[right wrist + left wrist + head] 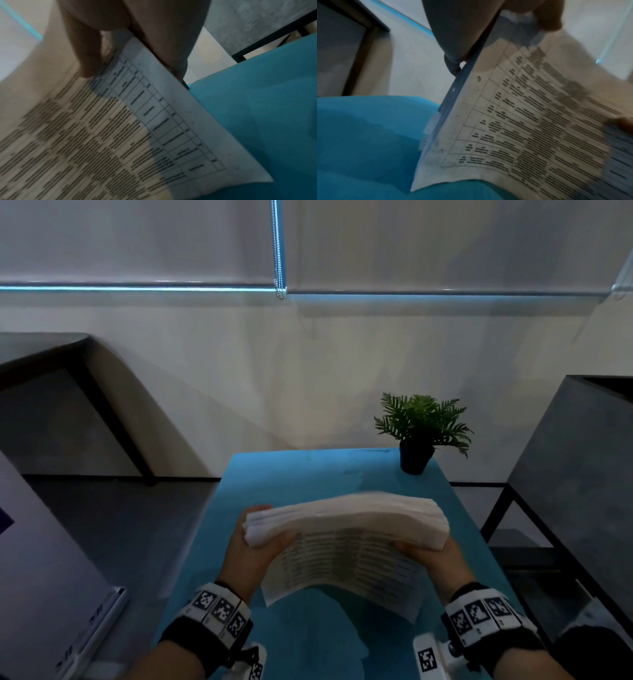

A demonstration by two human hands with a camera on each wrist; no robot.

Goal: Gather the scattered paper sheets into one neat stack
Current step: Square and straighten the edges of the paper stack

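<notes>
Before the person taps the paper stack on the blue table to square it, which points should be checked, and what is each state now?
1. Left hand grips the paper stack: ok.
2. Right hand grips the other end: ok.
3. Edges aligned: not ok, sheets fan out at the top.
4. Bottom edge touching the blue table: cannot tell.
5. Potted plant clear of the stack: ok.

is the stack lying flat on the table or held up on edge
Held up on edge. The stack stands on its lower edge on the table, bowed, with the left hand and right hand gripping its two ends.
</notes>
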